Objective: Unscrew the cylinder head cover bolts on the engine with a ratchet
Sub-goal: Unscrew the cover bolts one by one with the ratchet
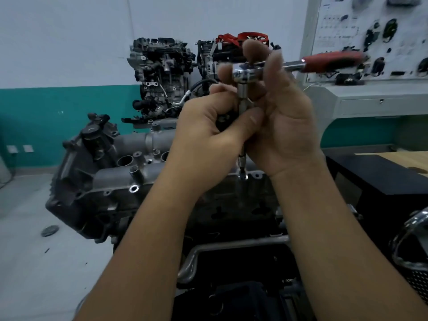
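Chrome ratchet [245, 71] stands over the grey engine [120, 179], its extension bar [242, 135] upright with the socket on a cover bolt [242, 176], red handle [333, 61] pointing right and slightly up. Right hand [278, 117] curls round the ratchet head; left hand [208, 121] pinches the bar just below. No lettering is legible on the wall panel [370, 35]

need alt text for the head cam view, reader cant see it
Two hands hold a ratchet upright over an engine, its extension reaching down to a bolt. The right hand grips near the ratchet's head; the left hand grips the extension.
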A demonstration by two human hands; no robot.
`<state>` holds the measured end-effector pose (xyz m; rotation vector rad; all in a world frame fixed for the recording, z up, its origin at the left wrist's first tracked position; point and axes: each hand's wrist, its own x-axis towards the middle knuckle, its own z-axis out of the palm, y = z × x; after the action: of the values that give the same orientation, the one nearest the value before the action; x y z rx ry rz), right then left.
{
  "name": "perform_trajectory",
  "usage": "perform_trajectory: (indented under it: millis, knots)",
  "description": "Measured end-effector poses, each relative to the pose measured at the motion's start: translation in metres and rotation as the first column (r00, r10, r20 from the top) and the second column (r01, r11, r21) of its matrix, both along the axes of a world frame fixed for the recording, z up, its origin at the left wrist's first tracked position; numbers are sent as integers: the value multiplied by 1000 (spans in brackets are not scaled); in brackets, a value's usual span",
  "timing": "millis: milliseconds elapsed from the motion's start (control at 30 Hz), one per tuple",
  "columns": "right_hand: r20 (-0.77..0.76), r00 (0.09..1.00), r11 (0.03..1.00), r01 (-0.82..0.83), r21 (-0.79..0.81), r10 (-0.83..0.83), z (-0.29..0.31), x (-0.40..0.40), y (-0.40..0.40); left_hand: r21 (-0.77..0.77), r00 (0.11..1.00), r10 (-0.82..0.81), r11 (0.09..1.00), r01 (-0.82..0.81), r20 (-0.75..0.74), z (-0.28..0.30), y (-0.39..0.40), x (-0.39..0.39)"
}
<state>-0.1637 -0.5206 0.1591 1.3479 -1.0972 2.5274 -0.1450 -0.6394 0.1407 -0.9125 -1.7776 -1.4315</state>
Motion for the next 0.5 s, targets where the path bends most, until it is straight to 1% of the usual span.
perform_trajectory:
  millis: [100,167,233,367,500]
  knots:
    - [-140,984,992,115,41,-109,1,1,0,71,997,70,995,-67,-36,-2,9,3]
    - [-164,975,986,159,46,-150,0,2,-2,81,997,67,995,-64,-36,-2,12,4]
    - [-139,980,988,147,35,-141,-4,5,-4,56,999,48,997,-46,-23,-3,11,3]
    - [61,992,993,109,44,-111,-5,10,-2,88,1000,21,996,-22,16,-3,10,3]
    - [31,987,988,154,31,-154,-3,19,-3,136,1000,-15,991,12,18,-8,17,7]
